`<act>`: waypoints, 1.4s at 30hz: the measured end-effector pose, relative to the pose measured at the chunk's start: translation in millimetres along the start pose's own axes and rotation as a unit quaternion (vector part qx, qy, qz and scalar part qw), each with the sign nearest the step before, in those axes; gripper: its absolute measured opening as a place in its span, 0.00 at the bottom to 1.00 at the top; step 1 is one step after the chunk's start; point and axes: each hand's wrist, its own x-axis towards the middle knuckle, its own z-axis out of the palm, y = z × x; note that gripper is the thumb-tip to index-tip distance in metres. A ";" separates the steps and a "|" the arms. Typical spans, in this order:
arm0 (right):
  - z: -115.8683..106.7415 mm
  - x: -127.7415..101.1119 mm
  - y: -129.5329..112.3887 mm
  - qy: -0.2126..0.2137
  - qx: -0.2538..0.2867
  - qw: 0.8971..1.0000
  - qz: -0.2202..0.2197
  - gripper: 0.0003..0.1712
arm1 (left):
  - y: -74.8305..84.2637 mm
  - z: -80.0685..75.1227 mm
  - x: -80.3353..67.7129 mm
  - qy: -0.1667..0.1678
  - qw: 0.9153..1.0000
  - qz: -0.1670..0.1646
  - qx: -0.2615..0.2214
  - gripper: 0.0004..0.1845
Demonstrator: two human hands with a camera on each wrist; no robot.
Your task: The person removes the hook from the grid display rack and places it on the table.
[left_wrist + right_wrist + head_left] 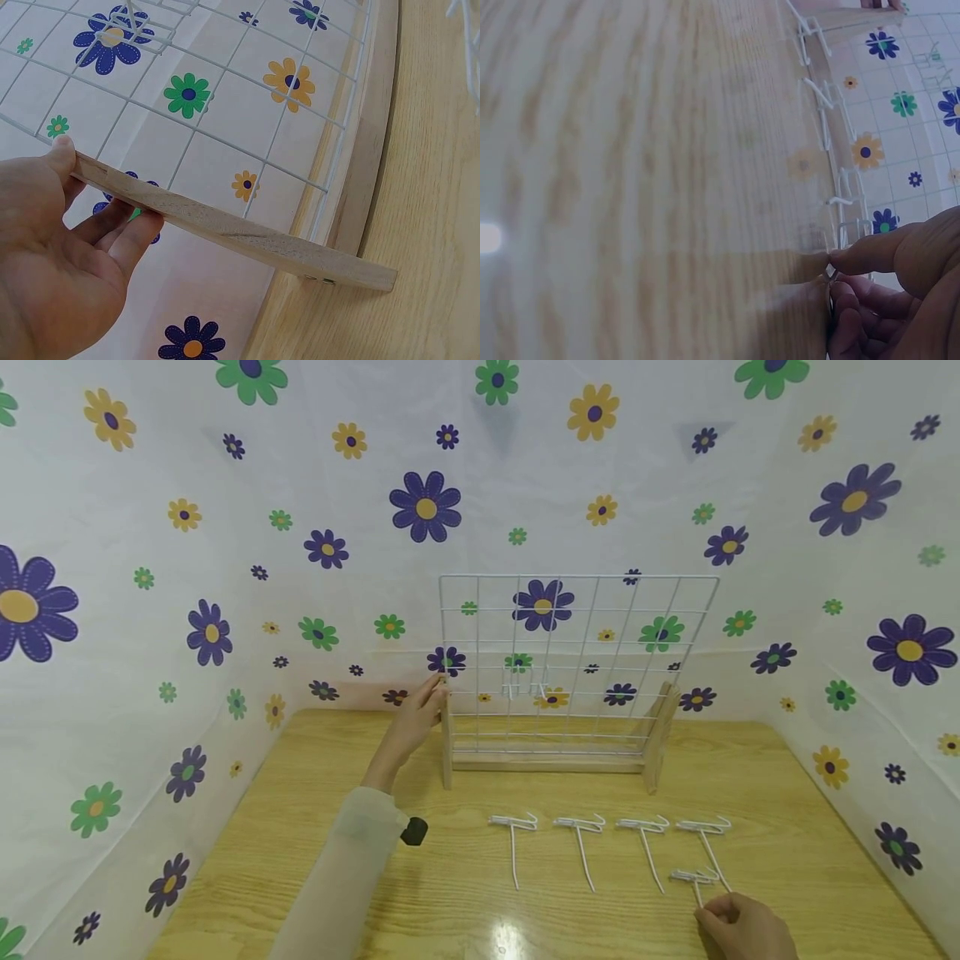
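Observation:
A white wire grid panel [570, 642] stands upright in a wooden stand [547, 762] at the back of the table. My left hand [411, 722] grips the top of the stand's left upright [225, 223], thumb on one side and fingers on the other in the left wrist view. Near the front right, my right hand [750, 931] pinches the stem of a white wire hook [694, 878], its bracket end pointing away from me. In the right wrist view, thumb and fingers meet at the stem close over the tabletop. Two hooks [512, 683] hang on the grid, left of its middle.
Several more white wire hooks [514, 822] lie in a row in front of the stand, stems toward me. The rightmost lies just beyond the held one. A white flowered cloth [360, 568] encloses the wooden table [315, 827] at the back and sides.

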 end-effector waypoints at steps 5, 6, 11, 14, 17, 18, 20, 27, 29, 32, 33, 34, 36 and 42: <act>-0.3 1.4 1.8 -0.005 0.008 1.000 0.009 0.17 | 2.2 0.3 -1.2 0.001 1.000 -0.008 0.003 0.31; -0.8 1.6 2.1 -0.008 0.012 1.000 0.013 0.18 | 2.6 0.2 -1.6 -0.001 1.000 -0.008 0.003 0.31; -5.8 2.1 1.5 -0.026 0.028 0.999 0.023 0.24 | 4.1 -0.4 -2.1 -0.002 1.000 -0.009 0.004 0.31; -9.7 2.3 -1.2 -0.025 0.034 0.999 0.009 0.26 | 4.3 -0.8 -0.7 0.003 1.000 -0.006 0.008 0.31; -14.4 4.1 -6.7 -0.023 0.043 0.999 -0.006 0.27 | 4.9 -1.0 -0.2 0.004 1.000 -0.006 0.011 0.32; -16.1 5.1 -9.4 -0.020 0.044 0.999 -0.011 0.26 | 5.1 -1.1 -0.2 0.004 1.000 -0.007 0.012 0.32; -20.0 7.6 -15.5 -0.013 0.047 0.999 -0.023 0.25 | 5.3 -1.1 -0.4 0.005 1.000 -0.011 0.014 0.32; -35.0 18.1 -40.1 0.018 0.050 0.996 -0.075 0.24 | 4.0 -1.0 -0.6 -0.001 1.000 -0.015 0.012 0.31; -39.1 20.5 -47.1 0.030 0.049 0.994 -0.088 0.24 | 4.5 -0.2 -0.4 -0.003 1.000 -0.013 0.015 0.31; -45.9 24.7 -58.4 0.044 0.050 0.992 -0.109 0.24 | 5.2 0.3 -0.2 -0.003 1.000 -0.009 0.018 0.31; -48.3 26.0 -62.9 0.047 0.053 0.991 -0.114 0.24 | 5.8 0.5 -0.4 -0.003 1.000 -0.007 0.018 0.31; -50.9 27.1 -67.5 0.050 0.056 0.990 -0.116 0.24 | 6.3 0.5 -0.6 -0.004 1.000 -0.006 0.018 0.31; -55.5 29.6 -76.6 0.057 0.058 0.988 -0.130 0.23 | 6.9 0.3 -1.2 -0.003 1.000 -0.008 0.021 0.31; -63.8 38.4 -102.0 0.085 0.070 0.979 -0.172 0.18 | 8.3 -0.1 -2.3 -0.006 0.999 -0.015 0.029 0.32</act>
